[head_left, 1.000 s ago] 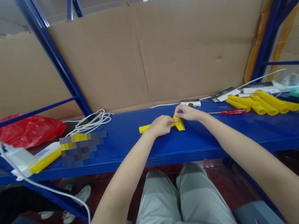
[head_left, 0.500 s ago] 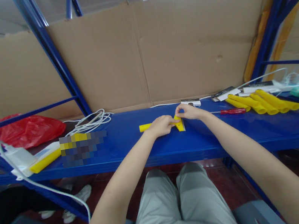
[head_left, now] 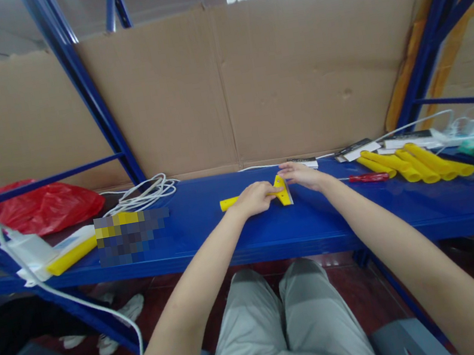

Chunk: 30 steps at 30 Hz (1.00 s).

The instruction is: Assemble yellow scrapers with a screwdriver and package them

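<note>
A yellow scraper (head_left: pixel 284 192) with a wide flat head and a pale metal blade edge points to the right over the blue shelf. My left hand (head_left: pixel 257 198) is wrapped round its handle near the head, and the handle's end sticks out to the left. At the head's far corner is my right hand (head_left: pixel 302 175), its fingers stretched out and apart beside the blade edge. Whether the fingertips touch the blade is too small to tell.
To the right lie a red-handled screwdriver (head_left: pixel 368 178) and several yellow tubular handles (head_left: pixel 419 164). Packaged cards (head_left: pixel 357 149) lie along the back. On the left are a white cable (head_left: pixel 148 192), a red plastic bag (head_left: pixel 44 206) and another yellow handle (head_left: pixel 72 255). Cardboard (head_left: pixel 293 77) stands behind.
My right hand's fingers have opened from a pinch at the scraper head's far corner and straightened. More of the head shows. My left hand keeps its hold with hardly any movement.
</note>
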Tool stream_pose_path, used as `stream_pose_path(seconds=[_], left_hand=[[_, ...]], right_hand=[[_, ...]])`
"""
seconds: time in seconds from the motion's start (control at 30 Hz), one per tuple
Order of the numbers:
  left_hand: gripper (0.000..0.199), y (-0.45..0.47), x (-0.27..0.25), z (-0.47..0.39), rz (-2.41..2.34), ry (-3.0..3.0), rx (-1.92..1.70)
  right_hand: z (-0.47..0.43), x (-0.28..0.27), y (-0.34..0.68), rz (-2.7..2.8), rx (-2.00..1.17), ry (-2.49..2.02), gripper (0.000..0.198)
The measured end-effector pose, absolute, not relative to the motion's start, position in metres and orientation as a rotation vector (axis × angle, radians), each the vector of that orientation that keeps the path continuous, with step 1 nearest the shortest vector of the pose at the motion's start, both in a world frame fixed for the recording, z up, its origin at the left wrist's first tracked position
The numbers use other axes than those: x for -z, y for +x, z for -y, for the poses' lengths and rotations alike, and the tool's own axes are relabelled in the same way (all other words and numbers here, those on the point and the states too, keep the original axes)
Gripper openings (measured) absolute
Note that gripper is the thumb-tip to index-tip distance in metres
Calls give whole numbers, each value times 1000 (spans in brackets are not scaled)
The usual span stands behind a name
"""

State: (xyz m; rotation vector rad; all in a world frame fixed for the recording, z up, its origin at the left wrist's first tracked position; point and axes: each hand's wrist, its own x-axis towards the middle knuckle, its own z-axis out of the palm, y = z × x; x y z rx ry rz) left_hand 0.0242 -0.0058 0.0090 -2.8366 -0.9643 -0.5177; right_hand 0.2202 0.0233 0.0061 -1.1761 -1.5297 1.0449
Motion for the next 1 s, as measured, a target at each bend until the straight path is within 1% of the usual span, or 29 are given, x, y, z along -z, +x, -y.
stream_pose_path(seconds=[0.1,0.17,0.23,0.3,0.47,0.6,0.7,0.8,1.0], left_hand=[[38,23,-10,6,1016,-2796,515],[38,23,-11,6,1042,-2780,518],[39,23,-11,6,1047,-2780,531],[40,22,-10,6,1041,-2781,551],[44,22,-9,7,1042,-2744,567],[49,24,-10,9,1153,-2661,559],[52,25,-11,11,1243,-2601,523],[55,26,-13,13,1235,-2600,460],[50,30,-17,19,1259,-2543,316]], right_hand=[[-18,-9,218,1428,-1271,-1165,33],[-16,-11,217,1430,-1400,-1161,26],[-14,-11,216,1469,-1456,-1149,16],[-13,-11,215,1492,-1461,-1139,13],[-13,-12,215,1476,-1419,-1155,16],[-12,-13,214,1481,-1405,-1139,15],[-9,-14,211,1492,-1405,-1141,14],[-6,-16,208,1491,-1406,-1126,15],[-5,-16,206,1467,-1394,-1158,16]])
